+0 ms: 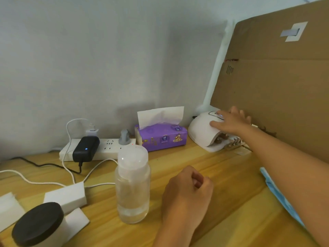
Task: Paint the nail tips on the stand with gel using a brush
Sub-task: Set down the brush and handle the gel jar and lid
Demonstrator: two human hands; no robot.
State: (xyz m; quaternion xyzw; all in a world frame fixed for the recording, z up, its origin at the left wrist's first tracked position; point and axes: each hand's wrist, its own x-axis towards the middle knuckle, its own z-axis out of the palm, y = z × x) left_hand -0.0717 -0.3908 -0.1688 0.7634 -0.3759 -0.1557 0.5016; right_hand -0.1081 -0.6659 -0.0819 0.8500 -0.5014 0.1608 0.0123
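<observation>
A white curing lamp (201, 132) stands at the back right of the wooden table (222, 168). My right hand (230, 122) rests on its top with fingers spread, one fingertip by the lit button. The nail stand (229, 140) with its tips sits partly inside the lamp's opening, mostly hidden. My left hand (187, 193) lies on the table in a loose fist and holds nothing. No brush or gel pot is visible.
A clear bottle (132, 184) stands left of my left hand. Behind it are a purple tissue box (162, 138), a power strip (106, 148) with a black adapter (86, 148) and cables. A dark-lidded jar (38, 223) and white blocks (65, 195) sit front left. Cardboard (276, 86) leans at right.
</observation>
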